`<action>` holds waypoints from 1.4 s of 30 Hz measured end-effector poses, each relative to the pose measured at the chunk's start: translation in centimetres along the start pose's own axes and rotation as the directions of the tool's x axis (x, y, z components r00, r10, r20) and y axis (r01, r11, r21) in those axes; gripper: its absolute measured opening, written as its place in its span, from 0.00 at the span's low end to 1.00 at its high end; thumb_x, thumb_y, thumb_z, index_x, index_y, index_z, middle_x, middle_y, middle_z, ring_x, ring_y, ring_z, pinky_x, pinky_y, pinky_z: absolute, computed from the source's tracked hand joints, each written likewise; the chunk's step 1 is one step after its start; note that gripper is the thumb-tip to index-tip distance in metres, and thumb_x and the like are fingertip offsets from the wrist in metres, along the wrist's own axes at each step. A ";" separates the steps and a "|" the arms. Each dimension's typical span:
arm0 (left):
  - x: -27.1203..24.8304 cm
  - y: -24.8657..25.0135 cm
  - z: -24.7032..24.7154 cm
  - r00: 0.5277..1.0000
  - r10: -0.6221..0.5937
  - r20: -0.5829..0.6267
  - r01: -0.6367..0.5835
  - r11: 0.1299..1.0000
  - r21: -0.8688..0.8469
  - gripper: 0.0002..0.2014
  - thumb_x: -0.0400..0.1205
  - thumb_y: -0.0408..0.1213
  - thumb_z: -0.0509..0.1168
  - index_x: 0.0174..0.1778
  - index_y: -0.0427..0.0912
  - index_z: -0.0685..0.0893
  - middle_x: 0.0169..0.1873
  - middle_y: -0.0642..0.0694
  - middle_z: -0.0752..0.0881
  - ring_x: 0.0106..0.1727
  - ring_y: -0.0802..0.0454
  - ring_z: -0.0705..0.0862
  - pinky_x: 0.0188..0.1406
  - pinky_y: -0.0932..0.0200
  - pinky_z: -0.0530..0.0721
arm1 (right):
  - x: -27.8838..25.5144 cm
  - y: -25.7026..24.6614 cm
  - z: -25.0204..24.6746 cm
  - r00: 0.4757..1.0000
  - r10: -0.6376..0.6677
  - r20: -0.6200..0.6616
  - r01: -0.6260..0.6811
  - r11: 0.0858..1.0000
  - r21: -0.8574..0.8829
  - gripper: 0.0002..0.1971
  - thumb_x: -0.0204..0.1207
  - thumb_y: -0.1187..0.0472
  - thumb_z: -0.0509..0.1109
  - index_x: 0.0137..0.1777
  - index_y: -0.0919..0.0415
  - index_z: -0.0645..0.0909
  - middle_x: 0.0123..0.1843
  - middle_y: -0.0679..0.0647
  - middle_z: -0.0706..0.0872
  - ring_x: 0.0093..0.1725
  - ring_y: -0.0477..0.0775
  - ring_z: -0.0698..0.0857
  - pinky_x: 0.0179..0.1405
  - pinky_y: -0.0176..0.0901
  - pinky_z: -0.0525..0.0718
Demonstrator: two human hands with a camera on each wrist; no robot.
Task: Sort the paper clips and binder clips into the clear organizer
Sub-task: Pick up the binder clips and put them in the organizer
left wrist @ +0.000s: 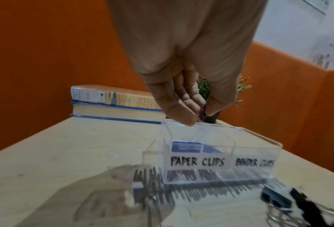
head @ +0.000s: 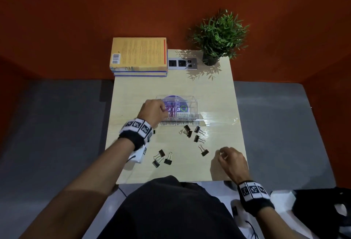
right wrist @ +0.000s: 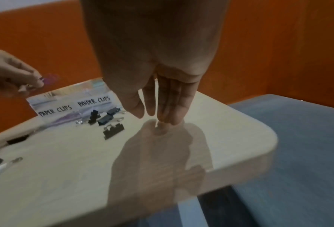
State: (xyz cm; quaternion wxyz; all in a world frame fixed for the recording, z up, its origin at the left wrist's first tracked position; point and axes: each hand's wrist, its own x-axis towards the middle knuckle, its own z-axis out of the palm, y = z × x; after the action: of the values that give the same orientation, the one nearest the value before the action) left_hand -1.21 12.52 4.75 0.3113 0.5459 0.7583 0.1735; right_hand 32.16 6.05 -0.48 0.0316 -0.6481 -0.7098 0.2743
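Observation:
A clear organizer [head: 190, 104] [left wrist: 259, 147] [right wrist: 74, 104] sits mid-table, its front labelled PAPER CLIPS on the left and BINDER CLIPS on the right. My left hand [head: 163, 112] [left wrist: 198, 119] hovers over the left compartment and pinches purple paper clips [left wrist: 202, 110] [right wrist: 49, 78] between thumb and fingers. More purple clips lie inside that compartment. Several black binder clips [head: 191, 133] [right wrist: 113, 130] [left wrist: 275, 198] are scattered on the table in front of the organizer. Above the table's front right, my right hand [head: 222, 153] [right wrist: 158, 116] hangs with relaxed fingers, holding nothing.
Stacked books [head: 138, 56] lie at the back left, a potted plant [head: 218, 37] at the back right, and a power socket panel [head: 182, 63] between them. The small table [head: 133, 96] has its front right corner close under my right hand. Orange partitions surround it.

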 end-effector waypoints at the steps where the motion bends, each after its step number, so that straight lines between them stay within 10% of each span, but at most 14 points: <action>1: 0.7 0.3 -0.3 1.000 0.010 -0.012 -0.010 1.000 0.016 0.05 0.72 0.29 0.72 0.31 0.39 0.85 0.30 0.41 0.88 0.33 0.42 0.86 0.38 0.50 0.89 | -0.2 0.2 0.4 1.000 -0.003 0.014 0.003 1.000 0.012 0.05 0.77 0.55 0.72 0.48 0.56 0.84 0.42 0.56 0.87 0.37 0.58 0.86 0.35 0.49 0.84; 5: 1.2 0.7 0.0 1.000 0.001 0.028 -0.002 1.000 0.017 0.05 0.75 0.33 0.74 0.45 0.38 0.88 0.40 0.37 0.89 0.41 0.39 0.86 0.46 0.47 0.87 | 0.3 -1.3 1.2 0.998 -0.035 0.053 0.033 0.998 0.047 0.11 0.75 0.51 0.73 0.56 0.49 0.81 0.52 0.52 0.82 0.40 0.56 0.85 0.39 0.52 0.87; 10: -3.0 -2.3 0.6 0.972 0.037 -0.233 -0.002 0.989 0.147 0.04 0.80 0.40 0.67 0.47 0.45 0.80 0.47 0.45 0.86 0.44 0.45 0.85 0.38 0.52 0.84 | 2.3 -3.7 1.8 0.970 -0.137 0.198 0.142 0.990 -0.010 0.35 0.65 0.64 0.80 0.70 0.47 0.68 0.59 0.56 0.74 0.40 0.60 0.85 0.37 0.50 0.87; 16: -8.1 -6.3 2.9 0.910 -0.343 0.234 0.249 0.902 0.352 0.50 0.65 0.75 0.64 0.79 0.55 0.57 0.80 0.42 0.56 0.77 0.37 0.61 0.70 0.36 0.69 | 5.9 -6.6 1.6 0.969 -0.176 0.176 0.171 0.984 0.044 0.34 0.70 0.68 0.73 0.76 0.55 0.68 0.63 0.65 0.71 0.39 0.66 0.83 0.39 0.55 0.88; 21: -9.7 -5.0 5.9 0.921 -0.244 0.304 0.088 0.890 0.448 0.57 0.61 0.60 0.79 0.78 0.52 0.51 0.79 0.40 0.51 0.75 0.36 0.60 0.64 0.40 0.75 | 7.4 -9.0 2.3 0.961 -0.133 0.244 0.134 0.991 0.014 0.23 0.63 0.57 0.76 0.58 0.56 0.74 0.61 0.62 0.70 0.54 0.68 0.80 0.43 0.61 0.88; 30: -8.7 -3.6 8.2 0.974 0.019 0.227 -0.075 0.967 0.242 0.35 0.72 0.32 0.76 0.73 0.46 0.67 0.66 0.40 0.68 0.62 0.38 0.75 0.52 0.44 0.83 | 5.1 -10.1 4.8 0.958 -0.170 0.231 0.185 0.982 -0.044 0.27 0.71 0.53 0.72 0.70 0.55 0.72 0.64 0.63 0.70 0.59 0.66 0.75 0.47 0.60 0.87; 34: -8.6 -3.4 7.7 0.977 0.067 0.201 -0.109 0.972 0.206 0.33 0.75 0.46 0.73 0.74 0.49 0.66 0.67 0.46 0.70 0.63 0.42 0.76 0.50 0.47 0.83 | 4.2 -10.8 5.1 0.951 -0.236 0.198 0.251 0.967 -0.051 0.30 0.72 0.48 0.72 0.74 0.51 0.71 0.63 0.62 0.72 0.61 0.65 0.76 0.44 0.57 0.86; 38: -9.1 -4.7 6.8 0.944 -0.052 0.325 -0.086 0.913 0.398 0.57 0.61 0.66 0.74 0.79 0.52 0.51 0.79 0.47 0.54 0.75 0.42 0.60 0.61 0.42 0.77 | 4.2 -11.1 4.7 0.889 -0.280 0.363 0.354 0.923 -0.153 0.55 0.55 0.36 0.81 0.80 0.45 0.57 0.67 0.59 0.68 0.63 0.61 0.70 0.43 0.55 0.87; 42: -9.6 -5.7 6.5 0.900 0.037 0.435 -0.246 0.867 0.434 0.59 0.60 0.54 0.81 0.80 0.53 0.49 0.80 0.45 0.52 0.72 0.40 0.62 0.55 0.44 0.82 | 3.8 -11.4 5.4 0.849 -0.358 0.389 0.453 0.872 -0.185 0.58 0.51 0.41 0.86 0.79 0.46 0.57 0.65 0.59 0.68 0.61 0.60 0.70 0.39 0.54 0.88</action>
State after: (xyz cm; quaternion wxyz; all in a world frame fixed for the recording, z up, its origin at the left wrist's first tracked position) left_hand 0.96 1.10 -0.84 0.3056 0.6850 0.6511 -0.1157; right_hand 19.08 7.65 -1.34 -0.1230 -0.4223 -0.8564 0.2704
